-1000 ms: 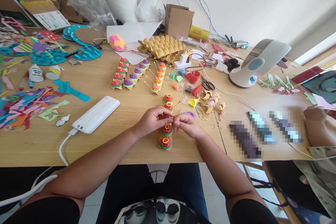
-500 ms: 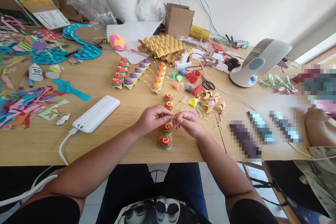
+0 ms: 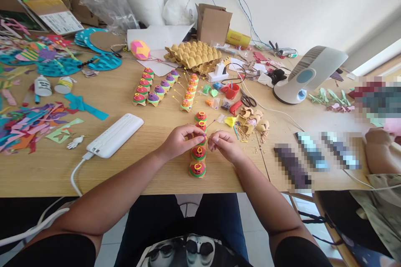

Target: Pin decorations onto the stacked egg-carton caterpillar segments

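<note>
Before me stands an egg-carton strip (image 3: 198, 162), its humps topped with red and green clay, yellow rings and small dark face marks. My left hand (image 3: 184, 138) hovers over its middle humps, thumb and forefinger pinching a small purple clay bit (image 3: 204, 135). Just to the right, my right hand (image 3: 224, 145) is closed in a pinch on what looks like a thin stick (image 3: 210, 137), its end pointing at the purple bit. A purple-tipped stick (image 3: 214, 121) leans out from the strip's far part. The fingers hide some of the middle humps.
Decorated carton strips (image 3: 142, 87) stand further back, one bearing yellow-tipped sticks. Clay packets, a red cup (image 3: 232, 91), scissors (image 3: 248, 99) and torn carton pieces (image 3: 252, 119) lie right. A white power bank (image 3: 115, 135) lies left, a fan (image 3: 308, 75) right. Another person's arm (image 3: 380, 150) rests at the right edge.
My right hand has shifted slightly up and its fingers have moved a little apart from my left fingertips. My left hand stays nearly still with the purple bit.
</note>
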### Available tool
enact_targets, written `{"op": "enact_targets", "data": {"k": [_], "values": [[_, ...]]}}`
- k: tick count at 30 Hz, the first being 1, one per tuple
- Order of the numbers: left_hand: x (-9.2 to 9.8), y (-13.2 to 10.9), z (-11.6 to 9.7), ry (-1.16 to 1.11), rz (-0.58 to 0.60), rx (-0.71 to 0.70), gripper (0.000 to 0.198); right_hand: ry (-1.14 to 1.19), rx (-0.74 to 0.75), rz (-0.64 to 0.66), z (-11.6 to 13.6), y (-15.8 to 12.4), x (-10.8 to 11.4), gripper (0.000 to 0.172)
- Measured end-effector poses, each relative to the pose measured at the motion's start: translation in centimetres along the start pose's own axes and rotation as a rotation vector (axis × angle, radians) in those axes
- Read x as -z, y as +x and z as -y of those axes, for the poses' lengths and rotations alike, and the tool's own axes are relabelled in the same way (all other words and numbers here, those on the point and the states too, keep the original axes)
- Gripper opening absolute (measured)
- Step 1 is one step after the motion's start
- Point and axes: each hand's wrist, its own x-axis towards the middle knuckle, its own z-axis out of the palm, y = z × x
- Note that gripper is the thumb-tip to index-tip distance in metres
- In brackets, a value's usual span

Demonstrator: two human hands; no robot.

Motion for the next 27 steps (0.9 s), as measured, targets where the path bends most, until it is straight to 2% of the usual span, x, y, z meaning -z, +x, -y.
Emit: {"op": "enact_targets", "data": {"k": [10, 13, 17, 19, 27], "values": [[-0.18, 0.05, 0.27, 0.121, 0.008, -0.065, 0.027, -0.097, -0.005, 0.101, 0.32, 0.16, -0.19, 0.043], [-0.17, 0.09, 0.18, 0.133, -0.054, -0.081, 0.025, -0.096, 0.061, 0.026, 0.20, 0.29, -0.08, 0.039], [0.05, 0.13, 0.28, 0.105, -0.172, -0.034, 0.027, -0.071, 0.148, -0.234, 0.14, 0.54, 0.30, 0.036], [0.14, 0.12, 0.39, 0.090, -0.190, -0.008, 0.028, -0.103, 0.133, -0.304, 0.22, 0.61, 0.33, 0.036], [0.12, 0.04, 0.34, 0.083, -0.191, -0.005, 0.031, -0.097, 0.005, -0.202, 0.54, 0.47, -0.42, 0.041]]}}
